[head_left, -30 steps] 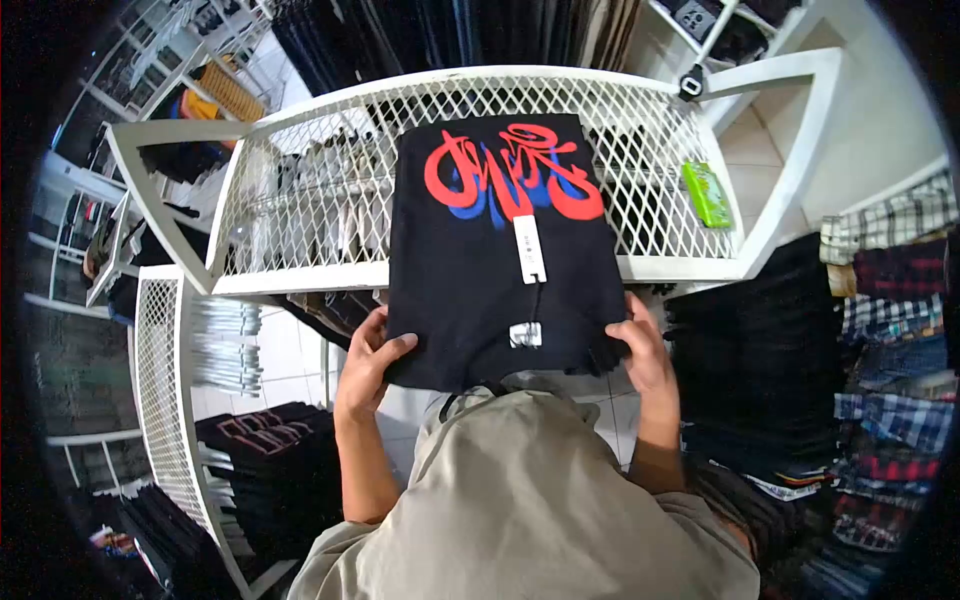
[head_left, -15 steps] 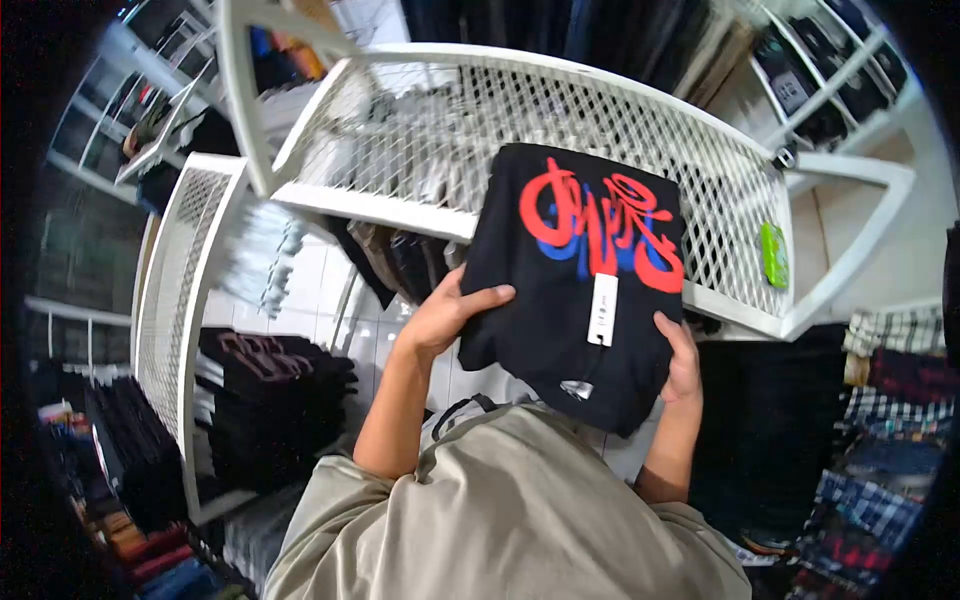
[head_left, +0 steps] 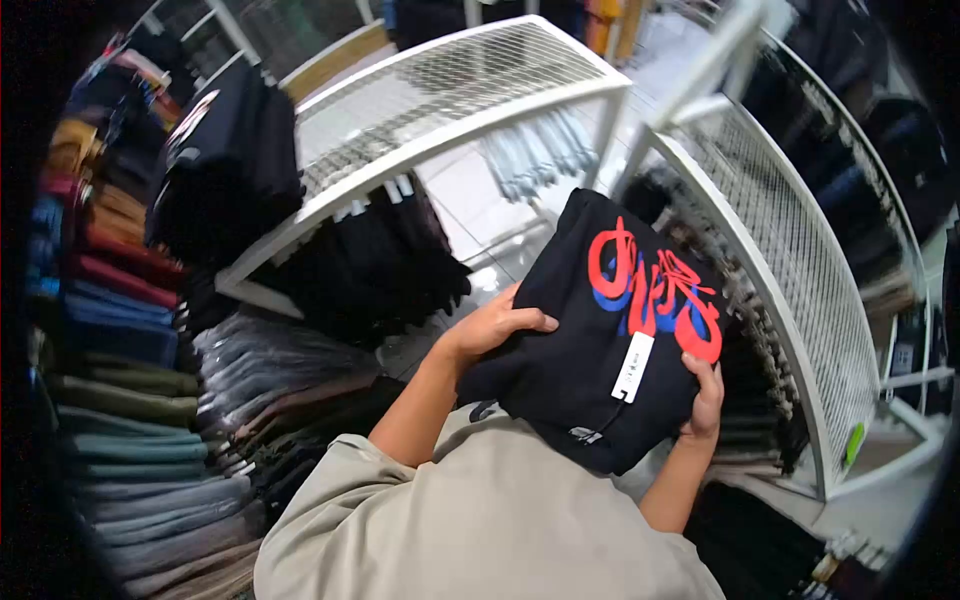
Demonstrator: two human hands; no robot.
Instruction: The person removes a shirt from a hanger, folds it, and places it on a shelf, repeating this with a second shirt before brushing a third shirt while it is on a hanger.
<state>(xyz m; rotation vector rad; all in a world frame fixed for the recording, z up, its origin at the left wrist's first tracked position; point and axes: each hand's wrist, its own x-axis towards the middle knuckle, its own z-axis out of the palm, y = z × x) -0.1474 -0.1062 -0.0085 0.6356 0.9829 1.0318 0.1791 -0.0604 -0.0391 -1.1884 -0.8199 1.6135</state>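
Note:
A folded black shirt [head_left: 560, 370] with red and blue lettering is held up in front of my body, at the centre right of the view. My left hand [head_left: 495, 328] grips its left edge, thumb on top and the other fingers hidden beneath. At the shirt's right edge, my right hand [head_left: 705, 395] holds on in the same way, with fingertips near the red print. A white tag [head_left: 633, 367] hangs over the front of the shirt, below the lettering.
White mesh-topped racks stand ahead on the left [head_left: 470, 85] and on the right [head_left: 790, 230], with hanging clothes under them. Stacks of folded clothes [head_left: 150, 440] fill the left side. A green item [head_left: 855, 443] lies at the right rack's end. Tiled floor [head_left: 455, 200] shows between racks.
The view has swung to the left, so the racks appear shifted right and the folded stacks come into view. Both hands still hold the shirt, which sits lower and farther right.

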